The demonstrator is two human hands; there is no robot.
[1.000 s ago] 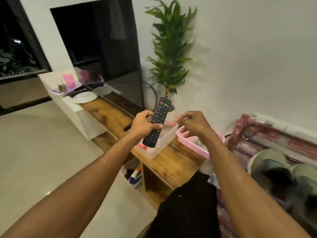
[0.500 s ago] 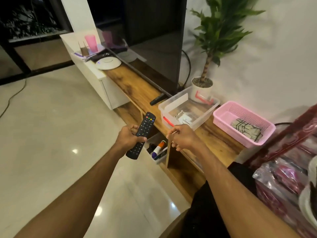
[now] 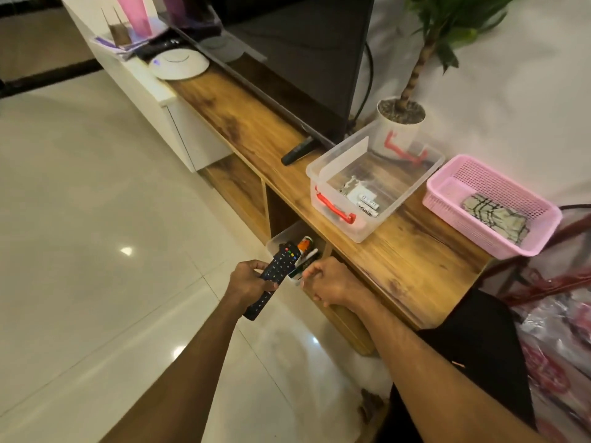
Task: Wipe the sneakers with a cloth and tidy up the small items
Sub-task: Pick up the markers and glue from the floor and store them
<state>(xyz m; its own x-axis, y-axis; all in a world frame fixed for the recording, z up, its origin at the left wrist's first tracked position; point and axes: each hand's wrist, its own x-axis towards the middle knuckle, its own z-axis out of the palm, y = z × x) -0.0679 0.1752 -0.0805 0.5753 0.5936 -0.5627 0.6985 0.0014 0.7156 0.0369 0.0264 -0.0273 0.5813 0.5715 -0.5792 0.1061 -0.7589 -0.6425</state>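
Gripped a black remote [image 3: 277, 271] in the left hand [image 3: 248, 282], fingers wrapped round its middle, button face up, top end tilted away from the body. Held the right hand [image 3: 326, 281] just beside the remote, knuckles up, fingers curled in toward the palm; could not tell of anything pinched inside that curl. Had both hands in front of a low cubby of the wooden stand [image 3: 415, 270], directly before a small white bin [image 3: 274, 243] with an orange-capped bottle [image 3: 305, 243] and a marker [image 3: 309, 254] inside. Up on the stand's top, found a clear plastic box [image 3: 406, 199] with red handles, lid off, with batteries [image 3: 367, 207] and a few other small pieces, too blurred to name, on its floor. Just right of it, apart but near, saw a pink basket [image 3: 473, 233] with a folded patterned cloth [image 3: 494, 217] lying in its right half. Behind the clear box, noted a potted plant [image 3: 399, 119] against the wall and a dark television [image 3: 303, 59], with a second remote [image 3: 295, 151] lying by the screen's lower corner. Farther along to the left, made out a white disc [image 3: 179, 63] and a pink cup [image 3: 132, 14] on the white cabinet section.
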